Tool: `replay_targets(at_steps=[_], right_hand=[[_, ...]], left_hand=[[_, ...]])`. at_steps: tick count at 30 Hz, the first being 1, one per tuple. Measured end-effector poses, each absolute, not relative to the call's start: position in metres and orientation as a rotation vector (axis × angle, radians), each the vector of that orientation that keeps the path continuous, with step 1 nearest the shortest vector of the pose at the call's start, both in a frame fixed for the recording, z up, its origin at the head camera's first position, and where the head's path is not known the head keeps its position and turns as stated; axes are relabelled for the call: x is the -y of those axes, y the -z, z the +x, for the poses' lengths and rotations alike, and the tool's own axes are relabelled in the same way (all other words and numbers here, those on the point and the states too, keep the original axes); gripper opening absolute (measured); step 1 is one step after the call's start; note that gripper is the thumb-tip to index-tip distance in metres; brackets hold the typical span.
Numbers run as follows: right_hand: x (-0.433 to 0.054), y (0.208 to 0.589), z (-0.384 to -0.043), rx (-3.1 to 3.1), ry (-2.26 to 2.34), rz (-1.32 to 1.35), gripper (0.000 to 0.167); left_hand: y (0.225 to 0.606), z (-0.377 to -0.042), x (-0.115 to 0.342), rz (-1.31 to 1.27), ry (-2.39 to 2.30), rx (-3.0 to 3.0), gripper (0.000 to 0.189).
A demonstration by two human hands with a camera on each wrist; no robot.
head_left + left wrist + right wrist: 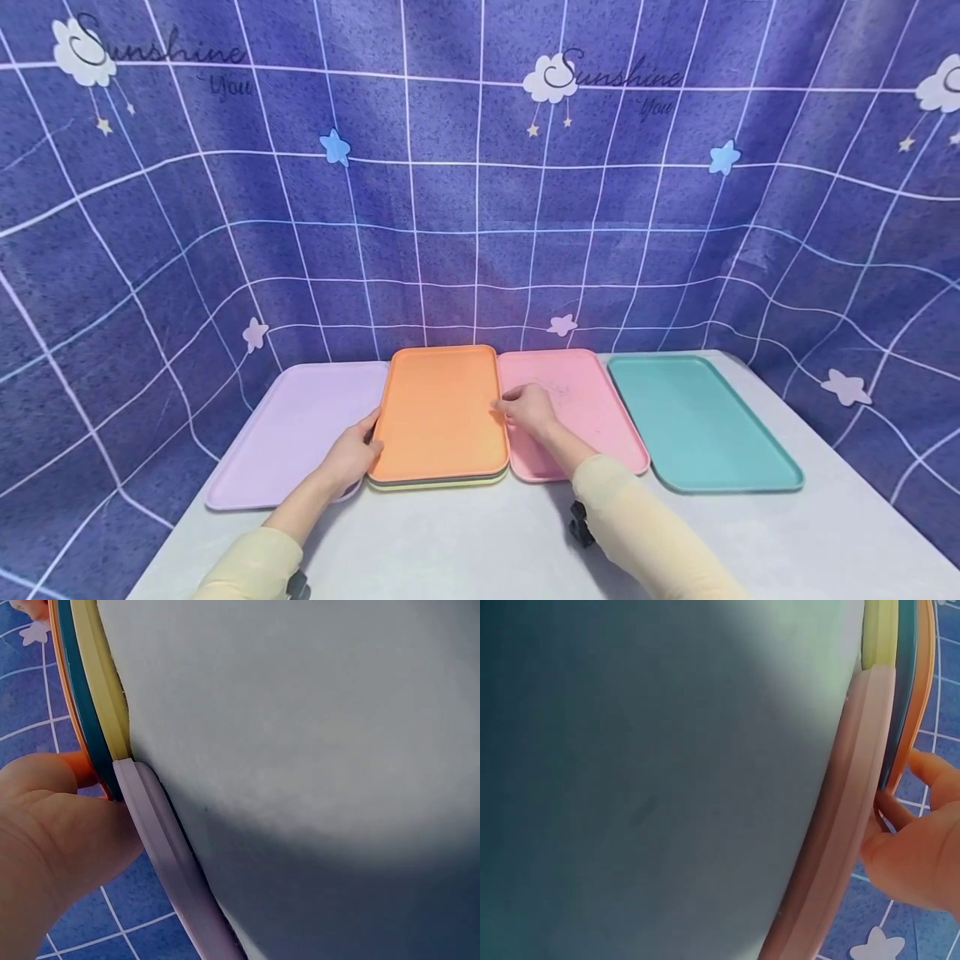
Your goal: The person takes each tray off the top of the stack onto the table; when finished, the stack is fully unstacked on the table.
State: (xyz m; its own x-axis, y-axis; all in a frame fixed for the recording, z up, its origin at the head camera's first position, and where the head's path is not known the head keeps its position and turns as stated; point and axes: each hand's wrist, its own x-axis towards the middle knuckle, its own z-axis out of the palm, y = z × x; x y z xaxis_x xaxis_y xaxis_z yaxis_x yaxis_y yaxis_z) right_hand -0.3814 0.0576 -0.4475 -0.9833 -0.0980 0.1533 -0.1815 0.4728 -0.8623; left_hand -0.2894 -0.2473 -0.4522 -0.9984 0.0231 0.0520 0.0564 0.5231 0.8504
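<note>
An orange tray (442, 412) tops a stack in the middle, over a dark teal tray (84, 697) and a yellow tray (105, 682). My left hand (348, 454) grips the orange tray's left edge, thumb over the rim and fingers down at the side. At the opposite edge my right hand (529, 410) pinches the orange rim, its thumb on top and its fingers curled at the side of the stack. The left hand is above the edge of a lilac tray (307, 425); the right hand is over a pink tray (573, 375).
A green tray (705, 421) lies at the right beside the pink one. All the trays rest on a pale table (465, 542). Behind and around the table hangs a blue grid-patterned cloth (450, 192), close to the trays' far edges.
</note>
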Motion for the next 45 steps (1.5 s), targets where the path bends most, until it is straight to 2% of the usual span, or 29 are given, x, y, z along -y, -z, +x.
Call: replay_targets(at_steps=[14,34,45], right_hand=[[-0.052,0.444,-0.38,2.725,-1.26,0.249,0.022],[-0.051,0.439,-0.376,2.75,-1.191,0.239,0.017],[-0.051,0.438,-0.374,2.763,-1.192,0.236,0.018]], left_hand=[[0.454,-0.291,0.249,-0.074,1.549,2.706,0.066],[0.455,-0.292,0.249,-0.072,1.545,2.73,0.065],[0.454,-0.292,0.249,-0.055,1.661,2.684,0.058]])
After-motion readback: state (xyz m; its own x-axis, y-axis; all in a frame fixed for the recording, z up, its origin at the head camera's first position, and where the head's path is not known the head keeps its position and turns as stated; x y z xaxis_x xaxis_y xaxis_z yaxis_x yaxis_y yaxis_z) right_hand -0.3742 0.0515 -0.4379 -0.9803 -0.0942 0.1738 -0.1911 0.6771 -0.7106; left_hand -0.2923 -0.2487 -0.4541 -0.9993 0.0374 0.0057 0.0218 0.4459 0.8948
